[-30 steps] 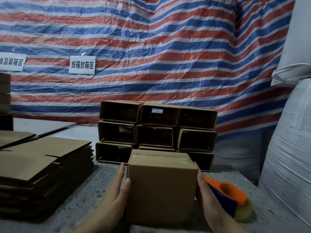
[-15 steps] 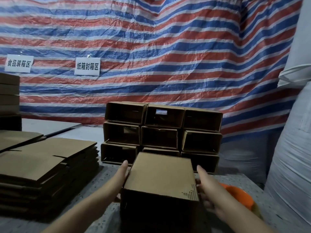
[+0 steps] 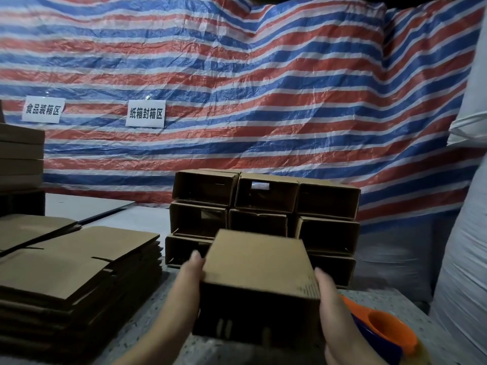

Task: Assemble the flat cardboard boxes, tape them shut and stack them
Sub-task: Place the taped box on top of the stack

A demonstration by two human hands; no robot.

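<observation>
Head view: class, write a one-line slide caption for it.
Both hands, left and right, hold a box before the stack.

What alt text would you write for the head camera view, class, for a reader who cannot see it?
Two hands, left and right, hold a cardboard box by its sides above a speckled table, before a stack of open boxes. Flat cartons lie left, an orange tape dispenser right, a striped tarp behind.

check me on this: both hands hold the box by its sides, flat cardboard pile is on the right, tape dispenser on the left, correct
Not quite: the sides are swapped. In the head view the flat cardboard pile lies on the left and the tape dispenser on the right. Both the left hand and right hand do hold the box by its sides.
</observation>
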